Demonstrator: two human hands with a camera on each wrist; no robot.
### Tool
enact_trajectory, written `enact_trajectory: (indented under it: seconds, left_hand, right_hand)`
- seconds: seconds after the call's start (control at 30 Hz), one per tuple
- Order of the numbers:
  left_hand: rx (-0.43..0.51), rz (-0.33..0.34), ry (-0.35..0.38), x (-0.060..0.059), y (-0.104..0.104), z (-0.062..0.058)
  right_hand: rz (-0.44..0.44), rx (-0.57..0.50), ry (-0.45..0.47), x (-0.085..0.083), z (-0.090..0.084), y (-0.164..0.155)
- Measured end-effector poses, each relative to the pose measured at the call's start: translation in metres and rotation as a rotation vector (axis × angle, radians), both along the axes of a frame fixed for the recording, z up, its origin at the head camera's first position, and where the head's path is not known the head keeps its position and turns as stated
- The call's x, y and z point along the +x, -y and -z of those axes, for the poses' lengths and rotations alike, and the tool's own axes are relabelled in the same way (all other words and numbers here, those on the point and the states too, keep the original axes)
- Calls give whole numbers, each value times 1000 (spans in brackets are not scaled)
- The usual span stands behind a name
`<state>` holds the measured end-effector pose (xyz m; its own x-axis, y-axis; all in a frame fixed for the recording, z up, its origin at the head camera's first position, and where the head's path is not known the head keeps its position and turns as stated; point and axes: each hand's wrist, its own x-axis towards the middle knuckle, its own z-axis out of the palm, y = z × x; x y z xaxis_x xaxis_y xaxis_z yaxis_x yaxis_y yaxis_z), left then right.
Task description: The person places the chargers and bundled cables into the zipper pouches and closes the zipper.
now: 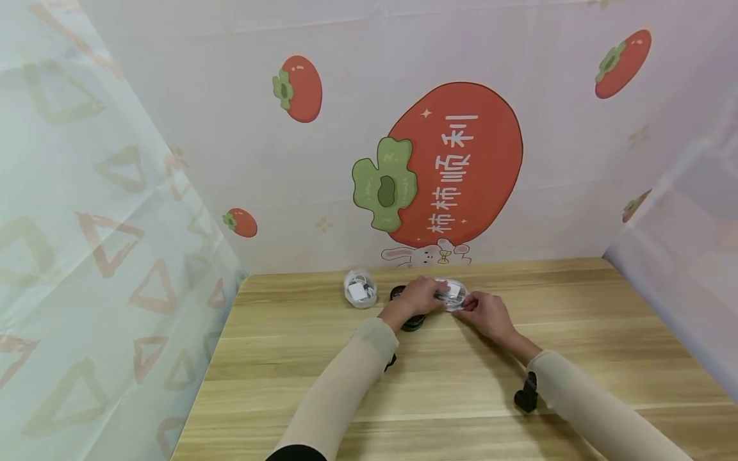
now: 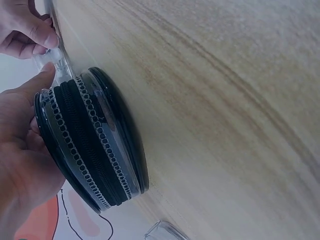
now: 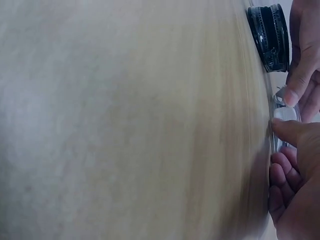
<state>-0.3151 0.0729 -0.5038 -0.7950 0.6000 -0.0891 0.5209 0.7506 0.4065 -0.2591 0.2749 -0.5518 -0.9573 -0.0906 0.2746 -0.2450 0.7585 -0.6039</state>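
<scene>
Both sleeved forearms reach out over the wooden bench, whose pale planks show a long straight grain. The right hand pinches the near end of a clear plastic case between thumb and curled fingers. The left hand grips the same case from the other side, fingertips pressing its rim, while its palm lies over a round black zippered pouch with glossy sides and silver zipper teeth, lying flat on the bench. Two clear cases are in view: the held one, with white contents, and a second clear case just left, near the persimmon-printed backdrop.
</scene>
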Motion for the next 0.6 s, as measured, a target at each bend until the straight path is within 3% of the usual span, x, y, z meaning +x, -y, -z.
enact_trajectory:
  seconds: [0.27,0.6]
  left_hand:
    - [-30,5,-6,1,0,-1]
    - [-38,12,-18,2,-1,-1]
  right_hand:
    - [-36,-5,43,2,-7,-2]
    - [-65,58,7,2,-8,-2]
